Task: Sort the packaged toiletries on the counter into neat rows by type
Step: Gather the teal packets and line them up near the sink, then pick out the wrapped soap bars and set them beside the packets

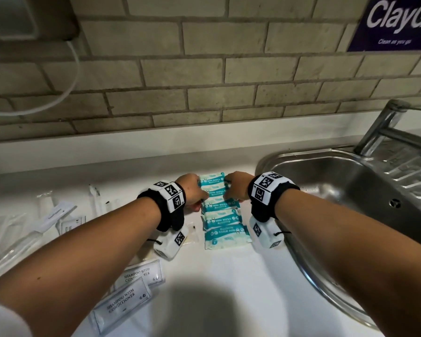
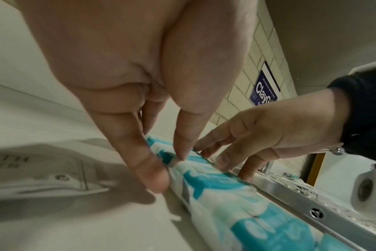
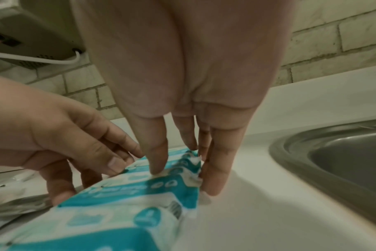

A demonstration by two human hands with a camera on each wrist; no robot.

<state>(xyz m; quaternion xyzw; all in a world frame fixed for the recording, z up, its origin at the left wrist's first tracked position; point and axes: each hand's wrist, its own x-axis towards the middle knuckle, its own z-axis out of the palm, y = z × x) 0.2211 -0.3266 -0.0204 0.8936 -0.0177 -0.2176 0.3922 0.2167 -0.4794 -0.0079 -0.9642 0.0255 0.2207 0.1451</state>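
Note:
Several teal-and-white mini wipes packs [image 1: 219,216] lie in one column on the white counter [image 1: 229,288], running from the wall side towards me. My left hand [image 1: 203,195] stands against the column's left edge and my right hand [image 1: 227,192] against its right edge, at the second and third packs from the back. In the left wrist view the left hand [image 2: 169,171] has straight fingers down the packs' [image 2: 217,188] side, the thumb tip on top. In the right wrist view the right hand [image 3: 182,175] touches the packs [image 3: 129,202] the same way. Neither hand lifts a pack.
Two white "shampoo with conditioner" sachets [image 1: 137,277] lie near the front left. Clear-wrapped items [image 1: 56,216] are scattered at the far left. A steel sink [image 1: 326,181] with a tap [image 1: 384,125] sits directly right of the wipes. A brick wall rises behind.

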